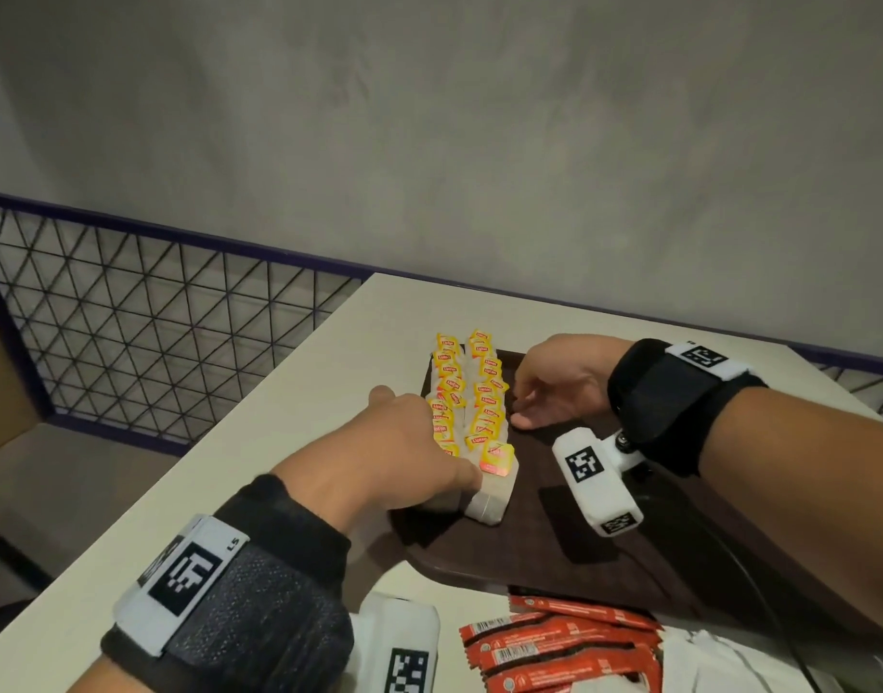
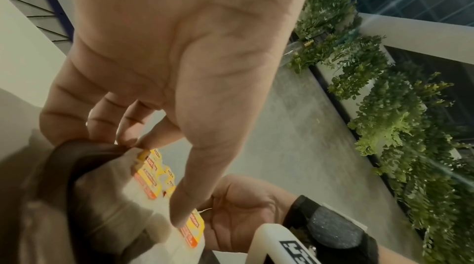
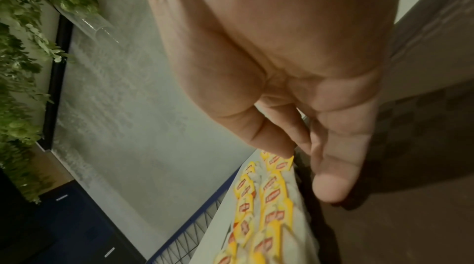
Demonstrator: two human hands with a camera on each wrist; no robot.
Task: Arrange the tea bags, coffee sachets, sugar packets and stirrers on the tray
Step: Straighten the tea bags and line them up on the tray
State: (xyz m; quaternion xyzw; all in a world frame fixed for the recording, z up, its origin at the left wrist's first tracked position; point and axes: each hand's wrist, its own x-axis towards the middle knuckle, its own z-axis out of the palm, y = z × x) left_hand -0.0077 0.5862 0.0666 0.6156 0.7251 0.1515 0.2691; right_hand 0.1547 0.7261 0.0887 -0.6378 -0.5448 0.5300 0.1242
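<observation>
Two rows of tea bags (image 1: 472, 392) with yellow tags stand along the left edge of the dark brown tray (image 1: 554, 542). My left hand (image 1: 429, 442) lies over the near part of the left row, its fingers reaching down the outer side and its thumb pressing on the nearest bag. In the left wrist view the straight thumb touches a yellow tag on the tea bags (image 2: 147, 177). My right hand (image 1: 529, 400) rests on the tray, its fingertips touching the right row's side. The right wrist view shows its straight fingers beside the tea bags (image 3: 271, 197).
Red coffee sachets (image 1: 559, 647) lie in a heap on the cream table (image 1: 279, 442) in front of the tray, with white packets (image 1: 729, 662) to their right. The table's left edge drops off beside a black mesh railing (image 1: 154, 317). A grey wall stands behind.
</observation>
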